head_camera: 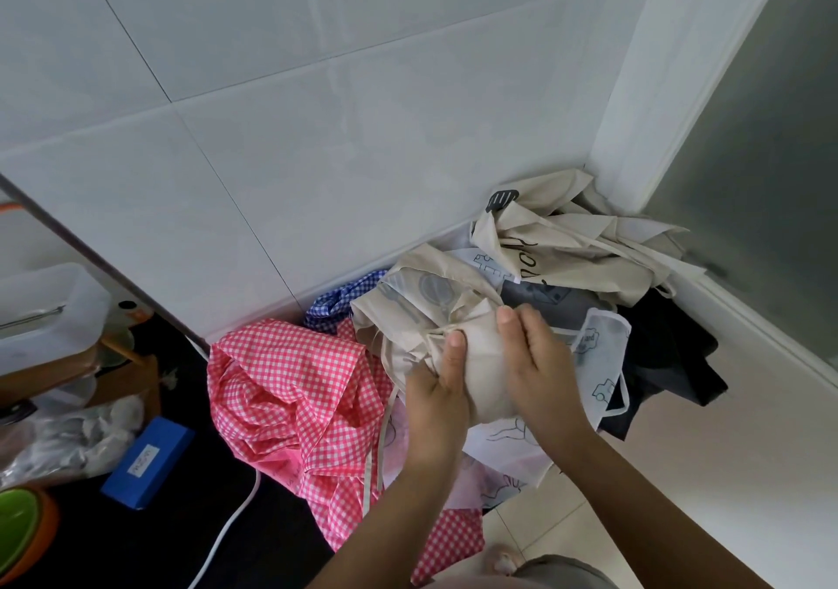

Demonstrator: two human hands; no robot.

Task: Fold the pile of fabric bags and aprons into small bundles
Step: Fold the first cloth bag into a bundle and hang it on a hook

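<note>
The person holds a beige bundle (483, 364) between both hands, just above a heap of loose cloth in the corner of a white tiled wall (272, 135). The left hand (437, 391) grips the bundle's left side, fingers curled under it and the thumb pressed onto the gathered, string-tied top. The right hand (539, 371) wraps the bundle's right side, its thumb lying on the upper edge; its fingertips are hidden behind the fabric. Loose beige fabric from the same piece spreads up and left of the bundle.

Left of and below the bundle lies a crumpled pink checked cloth (290, 389); a blue checked cloth (335, 303) shows above-left of the bundle. Above-right of it sits a beige bag with black print (567, 244). Right of the bundle lie a thin white bag with blue drawings (601, 362) and a dark cloth (671, 352). Far left of the bundle, a blue box (145, 461) and a white cable (226, 538) lie on a dark floor.
</note>
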